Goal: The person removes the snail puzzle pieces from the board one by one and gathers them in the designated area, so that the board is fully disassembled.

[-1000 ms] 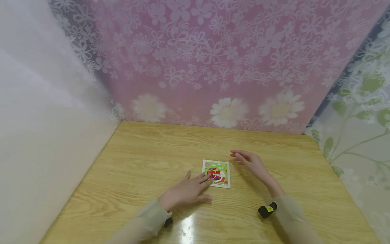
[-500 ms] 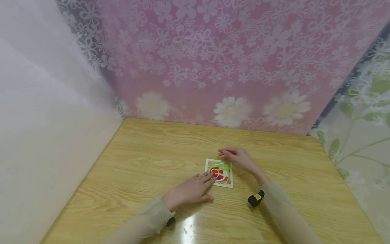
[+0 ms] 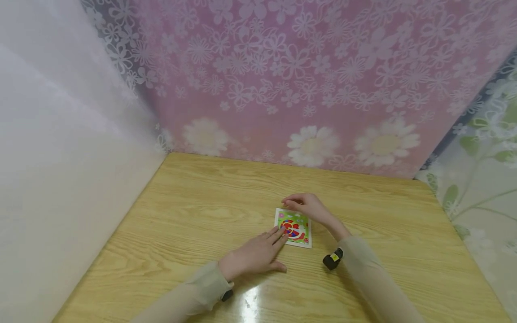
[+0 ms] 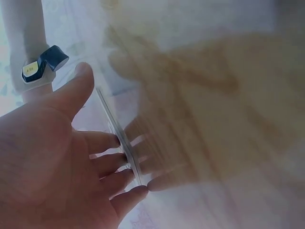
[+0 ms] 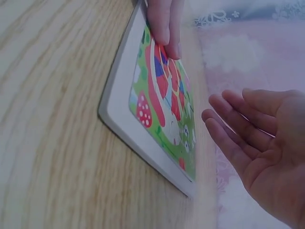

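Observation:
A square picture board [image 3: 304, 223], white-bordered with a red and blue snail on green, lies flat on the wooden table. The left hand [image 3: 255, 255] stretches over its left side, straight fingertips resting on the picture. In the left wrist view this hand's fingers meet the thin edge of the board [image 4: 107, 109], seen nearly side-on. Over the board's far edge hovers the right hand [image 3: 308, 208], fingers loosely bent. The right wrist view has the right hand [image 5: 262, 138] with nothing in its grasp, apart from the board [image 5: 143, 112].
The wood-grain table [image 3: 194, 197] reaches back to a pink flowered curtain [image 3: 258, 89]. A pale wall [image 3: 72, 157] borders the left side and a leaf-patterned cloth [image 3: 484, 188] the right. A black wrist camera [image 3: 332, 259] hangs under the right sleeve.
The right hand has moved left, from beside the board's far right corner to over its far edge. The left hand stays on the board. The whole view has shifted slightly.

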A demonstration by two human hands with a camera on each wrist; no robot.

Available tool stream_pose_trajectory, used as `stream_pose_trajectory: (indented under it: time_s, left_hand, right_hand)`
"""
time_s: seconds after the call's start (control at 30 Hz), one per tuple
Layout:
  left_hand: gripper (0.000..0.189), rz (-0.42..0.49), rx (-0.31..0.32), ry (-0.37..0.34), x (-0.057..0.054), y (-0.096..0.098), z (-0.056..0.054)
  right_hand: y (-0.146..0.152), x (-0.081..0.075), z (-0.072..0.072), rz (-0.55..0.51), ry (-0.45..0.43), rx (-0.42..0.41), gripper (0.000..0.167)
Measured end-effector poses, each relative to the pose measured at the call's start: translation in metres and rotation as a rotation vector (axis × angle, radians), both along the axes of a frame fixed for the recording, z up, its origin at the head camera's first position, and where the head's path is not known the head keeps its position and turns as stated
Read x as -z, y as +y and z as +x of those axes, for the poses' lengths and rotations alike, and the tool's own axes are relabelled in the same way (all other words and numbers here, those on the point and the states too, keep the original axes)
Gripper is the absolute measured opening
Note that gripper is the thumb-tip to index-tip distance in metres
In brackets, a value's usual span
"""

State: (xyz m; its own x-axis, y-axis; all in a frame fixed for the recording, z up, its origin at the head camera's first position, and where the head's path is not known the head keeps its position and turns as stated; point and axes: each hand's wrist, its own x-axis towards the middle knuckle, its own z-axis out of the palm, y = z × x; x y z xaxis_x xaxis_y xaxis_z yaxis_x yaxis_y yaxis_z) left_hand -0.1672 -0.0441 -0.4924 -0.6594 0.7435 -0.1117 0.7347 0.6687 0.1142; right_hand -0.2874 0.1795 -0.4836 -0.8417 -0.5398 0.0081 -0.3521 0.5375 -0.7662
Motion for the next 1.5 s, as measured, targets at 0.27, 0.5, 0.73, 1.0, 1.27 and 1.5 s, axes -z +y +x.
stream_pose_trajectory:
  time_s: [0.27, 0.5, 0.73, 1.0, 1.27, 1.5]
  left_hand:
    - [0.086, -0.03, 0.007, 0.012, -0.004, -0.001, 0.001]
    - [0.086, -0.043, 0.005, 0.013, -0.008, -0.001, 0.004]
    - [0.086, -0.049, -0.008, -0.003, -0.007, 0.001, 0.004]
    - [0.087, -0.045, -0.023, -0.011, -0.006, 0.001, 0.003]
    - [0.086, -0.039, -0.022, -0.012, -0.008, 0.002, 0.004]
    - [0.083, -0.054, -0.046, 0.02, -0.003, 0.005, -0.002]
  right_hand:
    - [-0.01, 0.0, -0.004, 0.116, 0.037, -0.034, 0.031]
    - [-0.017, -0.001, -0.005, 0.176, 0.054, -0.066, 0.024]
    - [-0.014, 0.001, -0.006, 0.177, 0.038, -0.087, 0.02]
    - [-0.011, 0.004, -0.011, 0.123, 0.022, -0.171, 0.025]
    - [-0.016, 0.004, -0.01, 0.167, -0.022, -0.168, 0.028]
    - [-0.02, -0.005, -0.01, 0.221, -0.054, -0.158, 0.028]
